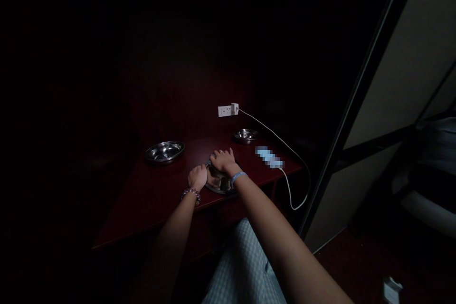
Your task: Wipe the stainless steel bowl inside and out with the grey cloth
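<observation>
A shiny round metal dish [218,183] lies near the front edge of the dark red table, partly covered by my hands. At its left side, my left hand [197,177] is closed on the rim, a beaded bracelet at the wrist. Over the far part of the same dish rests my right hand [223,160], its fingers bent down. A small dark bluish patch shows by those fingertips; what it is I cannot make out. A blue band [238,178] circles the right wrist.
Two more metal dishes stand on the table [142,199]: one left [165,152], one at the back right [245,136]. A blurred-out lit phone-like object [269,157] lies right, its white cable [274,134] running to a charger [234,108] in the wall socket [224,111] and hanging past the table edge.
</observation>
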{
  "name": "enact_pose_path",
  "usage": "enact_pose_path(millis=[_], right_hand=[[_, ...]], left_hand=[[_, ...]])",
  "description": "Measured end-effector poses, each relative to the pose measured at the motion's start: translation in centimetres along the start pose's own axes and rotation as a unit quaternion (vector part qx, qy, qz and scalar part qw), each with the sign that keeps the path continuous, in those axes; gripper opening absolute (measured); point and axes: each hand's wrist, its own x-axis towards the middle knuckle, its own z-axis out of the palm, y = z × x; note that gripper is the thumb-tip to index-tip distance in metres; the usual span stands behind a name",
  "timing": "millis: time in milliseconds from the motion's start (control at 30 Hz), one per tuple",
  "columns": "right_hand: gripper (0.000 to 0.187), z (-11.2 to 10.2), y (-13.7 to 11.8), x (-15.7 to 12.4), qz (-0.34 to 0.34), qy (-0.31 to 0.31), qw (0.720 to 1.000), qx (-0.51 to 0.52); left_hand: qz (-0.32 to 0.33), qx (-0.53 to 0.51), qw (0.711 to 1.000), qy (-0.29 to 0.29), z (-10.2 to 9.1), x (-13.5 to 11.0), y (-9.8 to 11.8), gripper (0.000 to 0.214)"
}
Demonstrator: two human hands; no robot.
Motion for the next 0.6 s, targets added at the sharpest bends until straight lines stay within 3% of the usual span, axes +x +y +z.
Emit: enact_pose_path(millis=[400,600], right_hand=[[0.06,0.0,1.3,-1.0,0.059,0.026,0.997,0.03],[0.057,0.4,2.8,-1.9,0.074,0.057,0.994,0.063]], left_hand=[[-0.022,-0.017,1.0,-0.01,-0.3,-0.1,0.1,0.051],[-0.063,-0.081,0.995,0.0,-0.4,0.5,0.1,0.055]])
